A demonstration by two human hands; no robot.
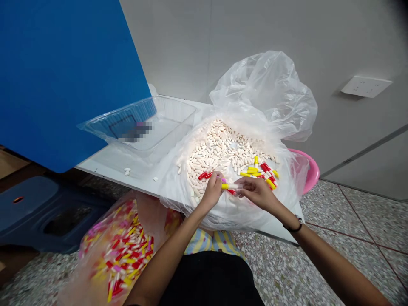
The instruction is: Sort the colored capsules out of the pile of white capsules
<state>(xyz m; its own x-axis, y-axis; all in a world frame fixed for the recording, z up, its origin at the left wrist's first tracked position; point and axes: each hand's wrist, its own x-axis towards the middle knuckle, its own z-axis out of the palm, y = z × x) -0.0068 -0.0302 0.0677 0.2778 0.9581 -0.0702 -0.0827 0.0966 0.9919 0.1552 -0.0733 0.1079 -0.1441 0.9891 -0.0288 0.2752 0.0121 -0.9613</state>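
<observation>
My left hand (213, 190) is closed, its fingertips pinching the yellow end of a small yellow-and-white tube (230, 186). A bit of pink shows by those fingertips. The fingers of my right hand (256, 192) are closed on the tube's white end. Both hands are over a clear plastic bag (219, 216), spread open on a white table. Many small white pieces (212, 155) lie heaped in it. Several yellow-and-white and red-and-white tubes (263, 173) rest on the bag's right side. Two red pieces (205, 174) lie just beyond my left hand.
A clear plastic tray (175, 108) stands at the table's left, beside a blue panel (63, 76). Below hangs a bag of coloured tubes (130, 246). A pink basin (314, 172) is at the right, and a dark blue stool (28, 208) at the left.
</observation>
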